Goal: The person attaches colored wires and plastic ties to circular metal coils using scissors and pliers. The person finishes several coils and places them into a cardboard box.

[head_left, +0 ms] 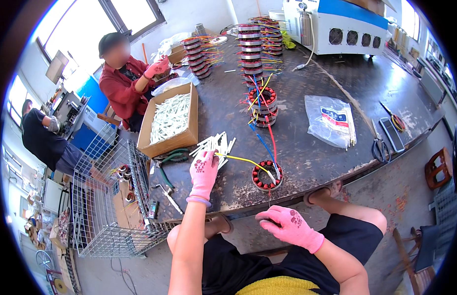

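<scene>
A stator (258,184), a metal ring with red coils, lies near the table's front edge with blue, red and yellow leads rising from it. My left hand (204,173), in a pink glove, is closed at the end of the yellow wire (241,160), beside a loose pile of white sleeves (223,143). My right hand (291,227), gloved in pink with dark fingertips, is closed in front of the table edge, below the stator. A thin strand hangs from the stator toward it; what its fingers hold, if anything, is too small to name.
A cardboard box (193,115) of white sleeves stands left, with green-handled pliers (164,169) nearby. Stacked stators (264,105) rise behind. To the right lie a plastic bag (317,125), scissors (380,149) and a phone (392,134). A co-worker (121,81) sits across; a wire cart (108,216) adjoins the table.
</scene>
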